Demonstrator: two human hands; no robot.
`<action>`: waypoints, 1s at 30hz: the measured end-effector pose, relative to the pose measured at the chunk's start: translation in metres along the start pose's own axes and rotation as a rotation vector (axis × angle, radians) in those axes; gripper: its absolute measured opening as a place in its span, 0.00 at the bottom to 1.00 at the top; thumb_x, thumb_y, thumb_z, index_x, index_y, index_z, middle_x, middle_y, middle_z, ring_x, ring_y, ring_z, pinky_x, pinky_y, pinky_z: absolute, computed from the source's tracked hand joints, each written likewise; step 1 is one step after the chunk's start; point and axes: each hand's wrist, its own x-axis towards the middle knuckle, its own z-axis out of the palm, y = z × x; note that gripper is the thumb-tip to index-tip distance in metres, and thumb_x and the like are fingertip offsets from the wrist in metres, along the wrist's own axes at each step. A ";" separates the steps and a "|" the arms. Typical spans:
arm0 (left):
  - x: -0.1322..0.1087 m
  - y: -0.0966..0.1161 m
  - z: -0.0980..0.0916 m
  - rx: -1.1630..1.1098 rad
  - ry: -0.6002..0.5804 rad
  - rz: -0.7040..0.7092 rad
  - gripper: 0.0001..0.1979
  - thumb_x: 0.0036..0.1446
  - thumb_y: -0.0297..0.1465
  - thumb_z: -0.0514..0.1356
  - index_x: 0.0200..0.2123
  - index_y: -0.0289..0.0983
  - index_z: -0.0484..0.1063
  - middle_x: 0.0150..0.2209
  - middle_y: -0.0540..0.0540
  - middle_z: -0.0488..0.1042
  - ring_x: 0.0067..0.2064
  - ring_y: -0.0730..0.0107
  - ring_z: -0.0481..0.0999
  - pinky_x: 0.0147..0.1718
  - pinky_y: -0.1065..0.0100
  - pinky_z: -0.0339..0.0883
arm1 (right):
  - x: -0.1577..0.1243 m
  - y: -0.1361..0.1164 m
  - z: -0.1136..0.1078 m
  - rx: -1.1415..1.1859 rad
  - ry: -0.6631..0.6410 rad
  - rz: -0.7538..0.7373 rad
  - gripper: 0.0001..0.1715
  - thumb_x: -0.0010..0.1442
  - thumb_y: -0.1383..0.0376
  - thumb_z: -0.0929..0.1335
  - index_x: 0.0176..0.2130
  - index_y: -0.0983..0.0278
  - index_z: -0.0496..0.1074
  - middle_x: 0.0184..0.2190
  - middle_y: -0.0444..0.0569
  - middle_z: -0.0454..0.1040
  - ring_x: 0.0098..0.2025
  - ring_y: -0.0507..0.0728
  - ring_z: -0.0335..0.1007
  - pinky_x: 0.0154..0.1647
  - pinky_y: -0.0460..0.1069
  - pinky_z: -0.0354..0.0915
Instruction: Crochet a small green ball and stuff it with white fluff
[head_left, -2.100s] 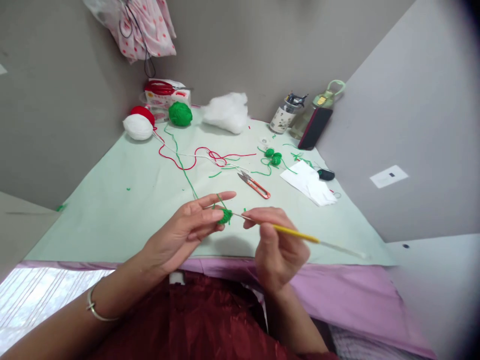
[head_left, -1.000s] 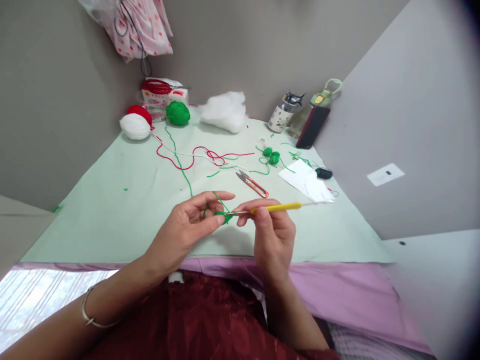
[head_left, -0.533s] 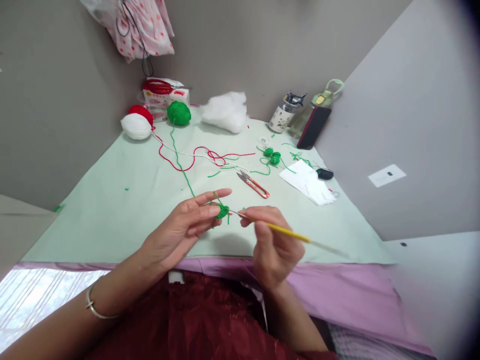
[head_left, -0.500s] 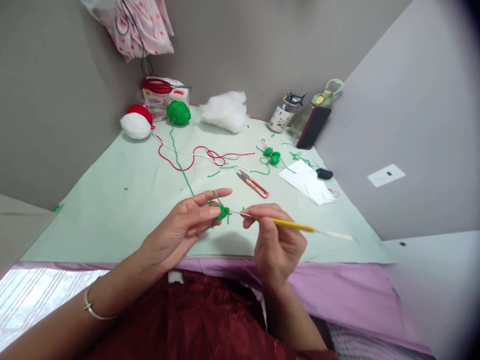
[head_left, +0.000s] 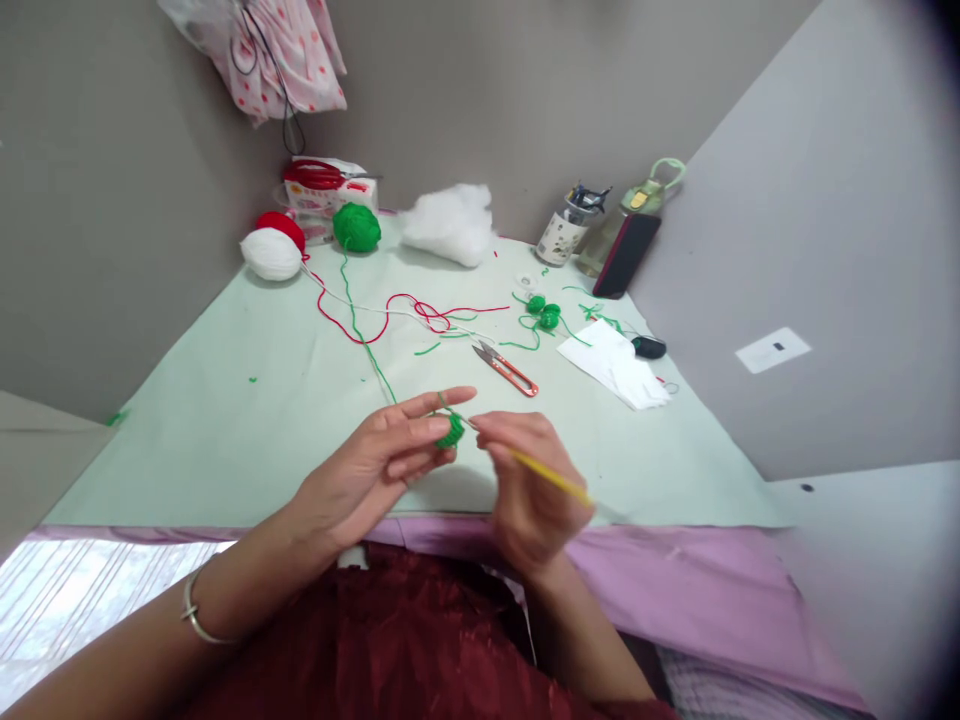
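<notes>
The left hand [head_left: 375,465] pinches a small green crochet piece [head_left: 451,431] as the right hand [head_left: 529,490], gripping the yellow hook [head_left: 551,478], has swung its handle downward, mid-stitch.

The snips [head_left: 508,369] lie mid-table [head_left: 225,430]. Behind and left of the snips sit three yarn balls [head_left: 357,227] in the far corner; the stuffing [head_left: 448,223] lies behind them. Right of the snips lies a paper sheet [head_left: 615,363]; the bottles [head_left: 564,236] stand behind that. Both hands work just before the snips.
</notes>
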 end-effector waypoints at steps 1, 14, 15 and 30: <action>0.000 0.001 0.000 -0.002 0.015 0.021 0.16 0.55 0.32 0.73 0.48 0.40 0.86 0.25 0.56 0.67 0.22 0.83 0.52 0.45 0.68 0.73 | 0.003 -0.001 -0.001 0.096 0.023 0.098 0.14 0.71 0.70 0.68 0.48 0.56 0.81 0.37 0.49 0.82 0.34 0.56 0.77 0.34 0.53 0.76; -0.005 -0.003 -0.005 0.375 0.075 0.268 0.16 0.59 0.35 0.72 0.51 0.48 0.84 0.39 0.49 0.74 0.43 0.67 0.71 0.41 0.70 0.65 | 0.009 0.009 -0.001 0.526 -0.034 0.493 0.11 0.73 0.61 0.68 0.40 0.60 0.80 0.36 0.47 0.82 0.31 0.51 0.74 0.34 0.48 0.74; -0.005 -0.003 -0.005 0.379 0.072 0.276 0.16 0.59 0.35 0.72 0.51 0.49 0.84 0.39 0.49 0.74 0.43 0.68 0.71 0.42 0.70 0.65 | 0.010 0.008 -0.001 0.544 -0.036 0.489 0.11 0.73 0.61 0.67 0.40 0.60 0.79 0.35 0.46 0.82 0.31 0.51 0.75 0.34 0.48 0.74; -0.006 -0.004 0.001 0.108 0.015 0.081 0.22 0.58 0.35 0.73 0.57 0.43 0.81 0.23 0.59 0.63 0.22 0.83 0.52 0.40 0.72 0.68 | -0.007 0.004 0.000 -0.189 -0.051 -0.208 0.18 0.68 0.73 0.69 0.53 0.58 0.80 0.43 0.53 0.82 0.44 0.59 0.80 0.41 0.53 0.78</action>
